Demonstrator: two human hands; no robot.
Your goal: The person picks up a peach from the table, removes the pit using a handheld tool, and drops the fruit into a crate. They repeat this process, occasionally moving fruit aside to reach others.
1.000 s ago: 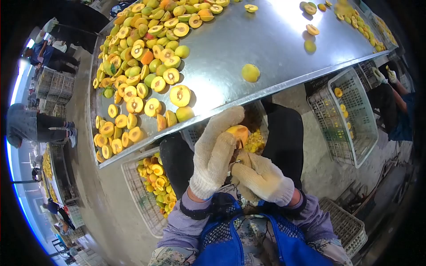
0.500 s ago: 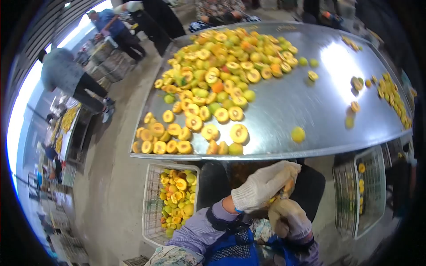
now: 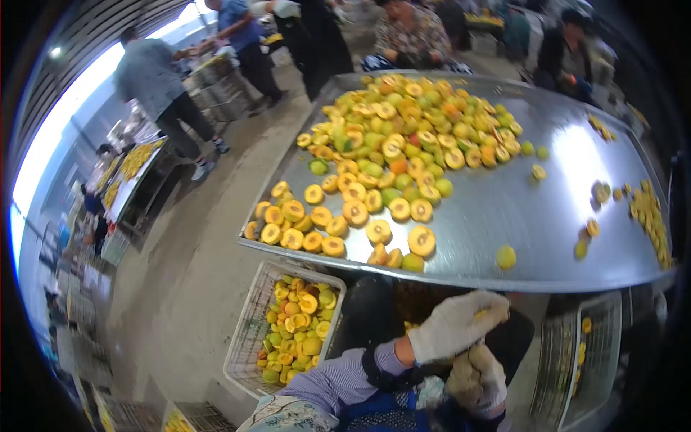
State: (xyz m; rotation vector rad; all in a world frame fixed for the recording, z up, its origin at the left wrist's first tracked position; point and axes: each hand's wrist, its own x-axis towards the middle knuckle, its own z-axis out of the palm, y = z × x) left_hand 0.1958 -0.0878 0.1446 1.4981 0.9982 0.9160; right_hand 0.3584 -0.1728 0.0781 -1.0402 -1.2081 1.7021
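My left hand (image 3: 461,327), in a white knit glove, is held over my lap below the table's near edge. Its fingers are curled round a bit of yellow fruit, mostly hidden by the glove. Just beneath it is my right hand (image 3: 476,378), in a soiled glove, with its fingers bent closed; what they hold, if anything, is hidden. Ahead, halved peaches (image 3: 355,212) lie cut side up on the metal table (image 3: 468,237), in front of a large heap of yellow-green peaches (image 3: 403,122). A single peach (image 3: 506,257) sits near the front edge.
A crate (image 3: 241,360) of peach pieces stands on the floor at my left. Another crate (image 3: 601,374) is at my right. Small yellow pieces (image 3: 650,223) line the table's right side. A person (image 3: 414,36) sits across the table; others stand at left.
The view has tilted, so the table appears lower and further right. My hands, earlier pressed together round a yellowish piece, are now slightly apart, the left one above.
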